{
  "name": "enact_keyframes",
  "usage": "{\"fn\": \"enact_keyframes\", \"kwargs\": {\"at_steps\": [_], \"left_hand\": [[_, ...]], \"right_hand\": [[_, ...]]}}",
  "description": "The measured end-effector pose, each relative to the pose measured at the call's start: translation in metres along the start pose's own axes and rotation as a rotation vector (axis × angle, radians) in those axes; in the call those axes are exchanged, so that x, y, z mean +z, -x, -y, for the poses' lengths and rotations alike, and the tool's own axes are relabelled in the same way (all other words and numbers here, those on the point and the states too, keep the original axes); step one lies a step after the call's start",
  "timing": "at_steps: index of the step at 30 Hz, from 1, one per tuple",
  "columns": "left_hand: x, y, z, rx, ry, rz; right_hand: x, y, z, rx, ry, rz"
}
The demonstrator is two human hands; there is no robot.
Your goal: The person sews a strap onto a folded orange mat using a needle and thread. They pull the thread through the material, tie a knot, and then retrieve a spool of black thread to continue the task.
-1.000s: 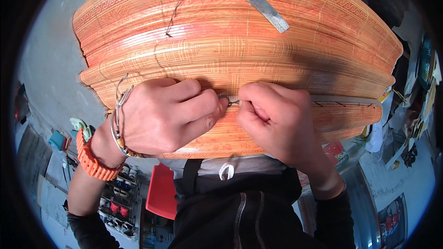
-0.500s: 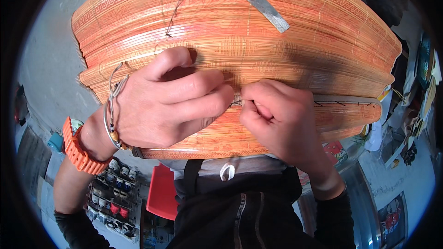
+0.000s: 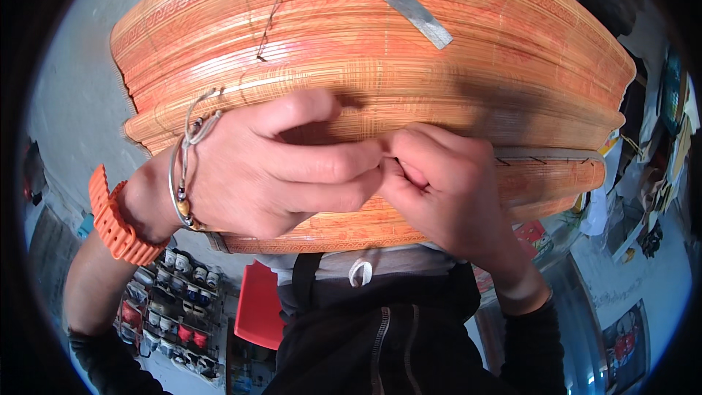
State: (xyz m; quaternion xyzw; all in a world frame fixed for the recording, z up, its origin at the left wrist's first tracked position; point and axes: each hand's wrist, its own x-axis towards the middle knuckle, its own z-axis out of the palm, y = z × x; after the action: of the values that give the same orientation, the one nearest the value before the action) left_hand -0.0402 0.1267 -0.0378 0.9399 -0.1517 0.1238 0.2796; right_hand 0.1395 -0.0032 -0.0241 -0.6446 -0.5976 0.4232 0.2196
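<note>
A glossy orange bamboo mat (image 3: pixel 329 36) with printed patterns lies in folds across my lap. Dark stitches (image 3: pixel 537 160) run along a pale band near its close edge. My right hand (image 3: pixel 446 186) is closed in a pinch over that band; dark thread led into this pinch a moment earlier and is now covered. My left hand (image 3: pixel 292 164) reaches across with curled fingers, its fingertips meeting the right hand's; whatever they grip is hidden. A twisted dark thread (image 3: pixel 269 27) lies farther up the mat, and a silver-grey strip (image 3: pixel 414 13) rests right of it.
Below on the left stands a rack of shoes (image 3: pixel 183 307), beside a red plastic seat (image 3: pixel 259 307). Papers and bags (image 3: pixel 654 175) crowd the right side. Grey floor (image 3: pixel 80 102) shows past the mat's left edge.
My left hand has moved right, closing the small gap to my right hand and covering the dark thread there. My right hand stays nearly in place. The mat has shifted slightly.
</note>
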Motion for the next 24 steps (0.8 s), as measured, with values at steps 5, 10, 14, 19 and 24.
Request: {"fn": "enact_keyframes", "kwargs": {"at_steps": [5,10,14,19,24], "left_hand": [[0.012,0.002,-0.003,-0.047,0.108,-0.100],[0.017,0.000,-0.004,-0.117,0.190,-0.128],[0.015,-0.005,-0.006,-0.184,0.264,-0.127],[0.019,0.003,-0.013,-0.281,0.278,-0.145],[0.019,0.002,-0.015,-0.310,0.290,-0.155]], "right_hand": [[0.002,0.000,0.000,0.012,-0.100,-0.021],[0.003,0.001,-0.001,0.006,-0.103,-0.033],[0.003,0.001,-0.003,-0.013,-0.092,-0.043],[0.005,0.001,-0.002,-0.008,-0.100,-0.058],[0.006,0.001,-0.002,-0.009,-0.074,-0.061]]}}
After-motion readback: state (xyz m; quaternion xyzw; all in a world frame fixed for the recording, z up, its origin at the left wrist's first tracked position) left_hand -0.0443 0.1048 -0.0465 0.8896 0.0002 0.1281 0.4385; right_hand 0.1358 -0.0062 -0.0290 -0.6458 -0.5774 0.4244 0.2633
